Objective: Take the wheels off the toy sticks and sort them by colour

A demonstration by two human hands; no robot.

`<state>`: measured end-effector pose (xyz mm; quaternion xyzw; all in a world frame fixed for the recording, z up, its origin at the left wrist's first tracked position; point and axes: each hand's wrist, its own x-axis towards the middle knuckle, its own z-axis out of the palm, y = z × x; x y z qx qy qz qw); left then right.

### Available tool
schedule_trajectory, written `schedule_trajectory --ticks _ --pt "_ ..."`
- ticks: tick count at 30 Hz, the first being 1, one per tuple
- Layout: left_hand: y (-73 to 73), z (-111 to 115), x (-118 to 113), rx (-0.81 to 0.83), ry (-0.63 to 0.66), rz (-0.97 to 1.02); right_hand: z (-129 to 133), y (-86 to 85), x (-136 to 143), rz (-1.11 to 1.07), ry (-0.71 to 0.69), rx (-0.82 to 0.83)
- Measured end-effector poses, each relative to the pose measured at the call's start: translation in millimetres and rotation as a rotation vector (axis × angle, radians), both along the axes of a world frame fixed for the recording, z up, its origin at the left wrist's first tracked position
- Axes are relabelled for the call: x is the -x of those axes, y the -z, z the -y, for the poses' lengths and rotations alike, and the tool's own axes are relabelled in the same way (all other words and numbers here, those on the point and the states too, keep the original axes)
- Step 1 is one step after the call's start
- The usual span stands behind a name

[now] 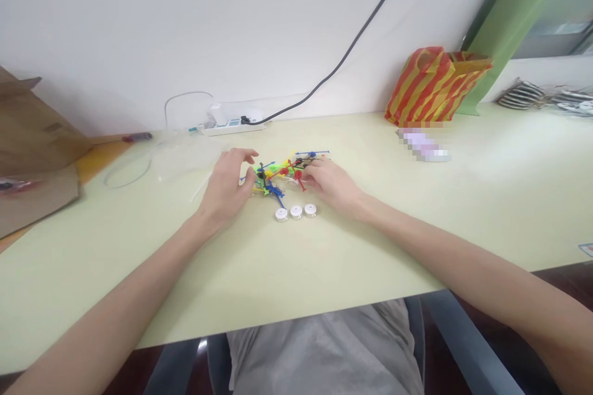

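The left hand point(230, 185) is curving open at the left side of a pile of small coloured plastic pieces point(277, 190), its thumb and forefinger standing apart. The right hand point(334, 184) is reaching into the pile's right side with bent fingers; whether it is gripping a piece, I cannot tell. The hands seem to be sorting through or gathering the pieces, and separating any thin, spiky one would be calling for a fine pinch. The pile is lying midway along the worktop point(231, 284), nearer its far edge than its near one. Three white discs point(296, 212) are sitting in a row just nearer the body.

Toward the far edge, a power strip point(234, 130) is lying by the wall point(185, 24), a black cable point(345, 55) rising from it. Clear plastic wrap point(178, 157) is spreading to the left, before brown cardboard point(37, 136). A striped bag point(417, 89) is standing right of the strip, near a green curtain point(514, 12).
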<state>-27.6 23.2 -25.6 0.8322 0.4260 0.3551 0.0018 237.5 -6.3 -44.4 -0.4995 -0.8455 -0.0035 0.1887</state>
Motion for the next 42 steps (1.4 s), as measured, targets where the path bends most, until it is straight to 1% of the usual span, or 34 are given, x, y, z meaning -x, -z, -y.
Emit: schedule_trajectory --ticks 2,6,8,9,11,13,16,20,22,24,25,27,29,31,34,36,40,42 --pt "-0.6 1.1 -0.9 -0.006 0.012 -0.002 -0.4 -3.2 -1.6 0.052 0.018 -0.101" --pt "-3.5 6.1 -4.9 -0.002 0.034 -0.012 2.0 -15.4 -8.4 0.254 0.011 -0.363" --pt "-4.9 8.7 -7.0 -0.005 0.046 -0.021 4.7 -22.8 -11.7 0.306 -0.008 -0.441" --pt "-5.5 9.8 -7.8 -0.009 0.050 -0.027 6.0 -26.1 -13.0 0.304 -0.010 -0.449" --pt "-6.2 11.2 -8.8 -0.012 0.056 -0.040 8.1 -30.4 -14.3 0.259 0.000 -0.417" --pt "-6.8 12.1 -9.5 -0.005 0.064 -0.053 8.9 -30.7 -14.1 0.162 0.028 -0.359" --pt "-7.7 13.0 -10.8 0.008 0.085 -0.072 6.9 -24.3 -12.3 -0.122 0.087 -0.247" --pt "-8.6 14.0 -13.1 0.011 0.124 -0.079 2.2 -13.9 -9.9 -0.600 0.115 -0.004" --pt "-9.1 15.1 -14.3 0.018 0.145 -0.086 2.0 -12.5 -8.3 -0.741 0.112 0.098" --pt "-9.8 17.4 -16.0 0.035 0.164 -0.096 4.6 -13.4 -5.6 -0.807 0.104 0.120" --pt "-10.3 19.1 -17.2 0.049 0.175 -0.096 7.0 -14.2 -3.8 -0.812 0.097 0.089" --pt "-11.7 23.9 -20.8 0.092 0.189 -0.075 12.7 -15.4 0.3 -0.773 0.075 -0.040" --pt "-13.0 29.5 -25.8 0.167 0.182 -0.020 18.2 -15.2 4.3 -0.682 0.040 -0.182" --pt "-14.0 34.4 -31.0 0.249 0.159 0.052 21.8 -13.6 7.4 -0.570 -0.002 -0.262" --pt "-13.7 37.1 -36.6 0.330 0.144 0.133 23.0 -9.8 10.2 -0.426 -0.060 -0.298" --pt "-12.4 35.8 -38.0 0.369 0.140 0.175 22.5 -7.2 11.9 -0.386 -0.095 -0.312" --pt "-10.9 31.7 -37.4 0.444 0.125 0.254 23.5 -4.2 16.1 -0.447 -0.169 -0.308" --pt "-11.7 31.3 -36.8 0.429 0.127 0.269 24.9 -4.1 18.0 -0.500 -0.176 -0.273"
